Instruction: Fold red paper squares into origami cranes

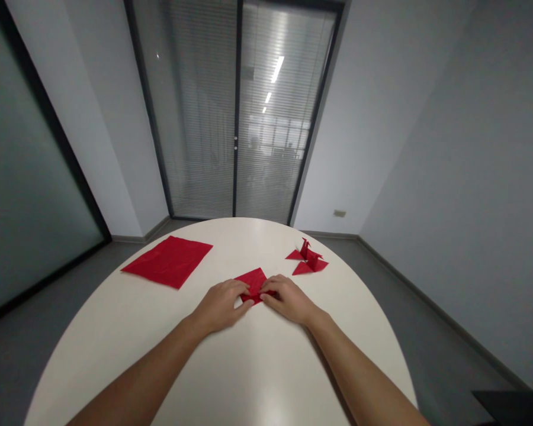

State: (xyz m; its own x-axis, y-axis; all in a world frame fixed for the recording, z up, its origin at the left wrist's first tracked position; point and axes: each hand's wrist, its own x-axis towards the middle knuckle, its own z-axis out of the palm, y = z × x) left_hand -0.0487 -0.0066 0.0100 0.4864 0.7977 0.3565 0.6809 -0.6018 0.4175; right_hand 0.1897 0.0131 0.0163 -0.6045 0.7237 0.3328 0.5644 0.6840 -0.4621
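A small folded piece of red paper [252, 280] lies on the white round table between my two hands. My left hand [224, 303] has its thumb and fingers on the paper's left and near edge, closed on it. From the other side, my right hand [288, 299] pinches the right edge, its thumb close to the left thumb. The fingers cover the paper's near part, so the exact folds there cannot be made out. Two finished red paper cranes [311, 260] sit beyond my right hand, close together.
A larger flat stack or sheet of red paper [171, 260] lies at the table's left. The round white table [249, 367] has its curved far edge near a glass door with blinds [204, 118]. A dark object [510, 407] shows at the lower right corner.
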